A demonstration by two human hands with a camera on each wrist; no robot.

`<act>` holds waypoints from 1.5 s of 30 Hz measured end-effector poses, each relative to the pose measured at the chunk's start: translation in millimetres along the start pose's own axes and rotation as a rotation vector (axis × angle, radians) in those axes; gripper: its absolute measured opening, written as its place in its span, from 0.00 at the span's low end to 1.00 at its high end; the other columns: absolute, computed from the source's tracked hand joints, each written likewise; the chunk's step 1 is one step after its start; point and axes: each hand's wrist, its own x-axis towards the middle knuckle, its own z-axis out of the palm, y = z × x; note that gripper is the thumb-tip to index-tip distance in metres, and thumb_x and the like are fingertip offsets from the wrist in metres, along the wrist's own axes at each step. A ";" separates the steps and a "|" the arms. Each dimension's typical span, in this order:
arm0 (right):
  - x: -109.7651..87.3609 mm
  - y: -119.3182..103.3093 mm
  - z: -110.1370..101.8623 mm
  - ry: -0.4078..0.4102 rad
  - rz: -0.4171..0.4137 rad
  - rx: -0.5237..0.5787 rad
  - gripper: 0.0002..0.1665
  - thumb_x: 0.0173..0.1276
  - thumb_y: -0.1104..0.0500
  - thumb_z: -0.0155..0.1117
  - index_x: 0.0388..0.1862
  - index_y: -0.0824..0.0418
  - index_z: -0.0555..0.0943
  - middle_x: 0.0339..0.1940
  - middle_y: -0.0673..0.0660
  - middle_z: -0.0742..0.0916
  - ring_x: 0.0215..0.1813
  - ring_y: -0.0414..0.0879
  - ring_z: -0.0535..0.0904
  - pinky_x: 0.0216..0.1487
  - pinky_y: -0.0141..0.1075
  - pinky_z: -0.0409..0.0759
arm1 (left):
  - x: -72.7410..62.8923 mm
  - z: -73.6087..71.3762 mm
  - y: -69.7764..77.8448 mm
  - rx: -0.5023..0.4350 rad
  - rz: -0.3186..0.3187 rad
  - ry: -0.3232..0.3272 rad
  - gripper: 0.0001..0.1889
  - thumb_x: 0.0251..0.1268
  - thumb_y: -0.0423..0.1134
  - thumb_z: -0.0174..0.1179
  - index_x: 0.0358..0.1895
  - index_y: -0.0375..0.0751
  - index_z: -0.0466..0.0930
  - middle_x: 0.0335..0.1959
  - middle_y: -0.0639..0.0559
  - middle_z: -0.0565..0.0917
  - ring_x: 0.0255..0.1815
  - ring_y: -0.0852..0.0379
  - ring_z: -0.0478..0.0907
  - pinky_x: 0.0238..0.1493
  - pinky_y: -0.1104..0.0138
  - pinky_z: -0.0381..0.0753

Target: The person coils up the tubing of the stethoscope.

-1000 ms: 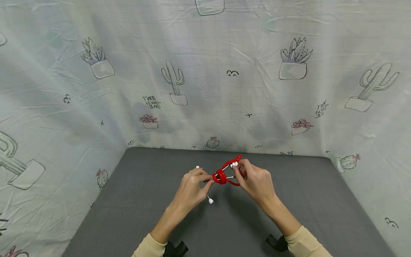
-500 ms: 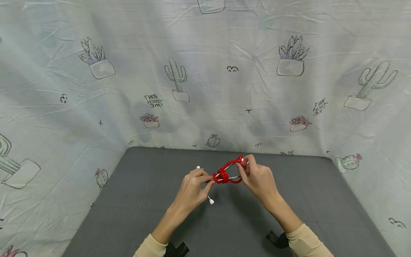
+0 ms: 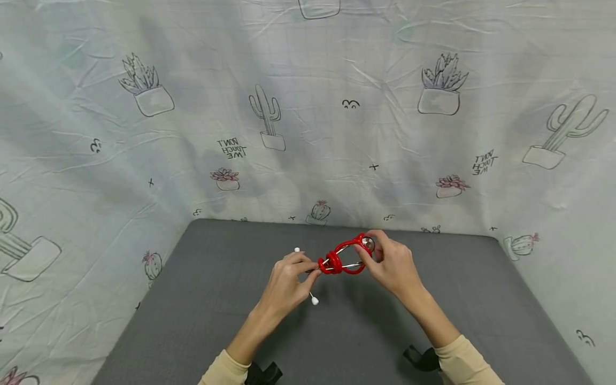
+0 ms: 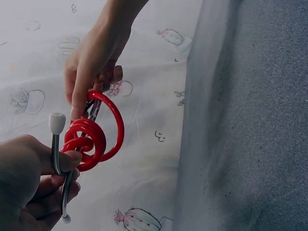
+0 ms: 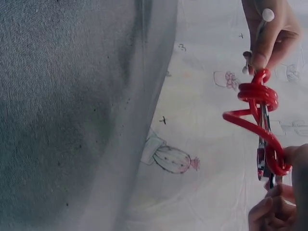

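A stethoscope with red tubing (image 3: 333, 263) is held above the table between both hands, its tube wound in coils around the metal ear tubes. My left hand (image 3: 287, 279) pinches the ear-tube end between thumb and fingers. White eartips (image 3: 315, 301) stick out on either side of that hand; one eartip (image 4: 57, 123) stands up close to the thumb in the left wrist view. At the other end, my right hand (image 3: 393, 263) grips the tubing beside the round metal chestpiece (image 3: 368, 244). In the right wrist view the coils (image 5: 258, 95) lie close to the left hand's fingertips.
A grey cloth-covered table (image 3: 216, 321) spreads below the hands. White curtain (image 3: 308, 133) printed with cacti surrounds it at the back and sides. Black straps (image 3: 262, 374) hang at both wrists.
My right hand has moved slightly right and its fingers have spread a little. The chestpiece has shifted right and turned, so its round metal face shows. The left hand stays nearly still.
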 end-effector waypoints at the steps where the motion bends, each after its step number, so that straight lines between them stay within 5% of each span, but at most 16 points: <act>1: 0.0 1.5 -0.5 -0.006 0.000 -0.002 0.24 0.64 0.53 0.84 0.51 0.64 0.84 0.20 0.47 0.75 0.22 0.35 0.64 0.23 0.30 0.68 | 0.1 0.4 0.0 -0.002 0.001 0.002 0.06 0.56 0.27 0.81 0.36 0.37 0.95 0.31 0.51 0.89 0.33 0.54 0.86 0.66 0.52 0.88; 10: 2.9 17.6 -3.6 -0.045 -0.126 0.147 0.31 0.64 0.60 0.82 0.67 0.60 0.84 0.34 0.50 0.84 0.27 0.35 0.75 0.26 0.27 0.76 | 1.8 4.9 -1.0 -0.009 0.012 -0.024 0.06 0.56 0.26 0.81 0.36 0.36 0.96 0.32 0.52 0.90 0.33 0.56 0.87 0.66 0.54 0.88; 18: -6.5 28.5 -3.5 -0.139 -0.081 0.438 0.17 0.67 0.67 0.79 0.53 0.53 0.91 0.41 0.50 0.87 0.29 0.36 0.75 0.25 0.29 0.79 | -2.3 10.8 -4.4 -0.071 -0.019 -0.064 0.05 0.58 0.27 0.80 0.37 0.36 0.96 0.31 0.51 0.91 0.36 0.52 0.90 0.68 0.52 0.87; 24: -24.8 30.9 -0.5 -0.133 -0.068 0.367 0.15 0.67 0.68 0.79 0.49 0.53 0.91 0.37 0.48 0.86 0.28 0.32 0.74 0.26 0.28 0.78 | -16.0 26.4 -14.1 -0.131 -0.020 -0.085 0.05 0.57 0.26 0.80 0.35 0.36 0.95 0.31 0.51 0.91 0.34 0.56 0.89 0.68 0.53 0.87; 33: -57.5 36.2 17.3 -0.038 -0.273 0.198 0.18 0.57 0.73 0.80 0.46 0.61 0.91 0.34 0.54 0.84 0.26 0.35 0.74 0.27 0.20 0.75 | -47.5 67.1 -37.6 -0.177 -0.125 -0.112 0.04 0.57 0.32 0.82 0.34 0.41 0.97 0.31 0.54 0.94 0.39 0.59 0.89 0.63 0.58 0.89; 38: -72.3 34.5 24.8 -0.022 -0.263 0.112 0.17 0.56 0.72 0.81 0.45 0.61 0.91 0.33 0.55 0.84 0.26 0.33 0.71 0.26 0.19 0.70 | -61.0 79.7 -43.7 -0.155 -0.185 -0.137 0.05 0.55 0.36 0.84 0.33 0.45 0.97 0.31 0.56 0.95 0.39 0.59 0.82 0.45 0.67 0.84; 45: -84.6 30.6 31.4 0.000 -0.237 0.029 0.17 0.55 0.72 0.81 0.44 0.62 0.91 0.32 0.54 0.83 0.27 0.30 0.67 0.26 0.18 0.66 | -68.7 82.0 -45.4 -0.169 -0.235 -0.210 0.04 0.58 0.39 0.83 0.34 0.47 0.97 0.34 0.56 0.95 0.40 0.60 0.81 0.47 0.67 0.83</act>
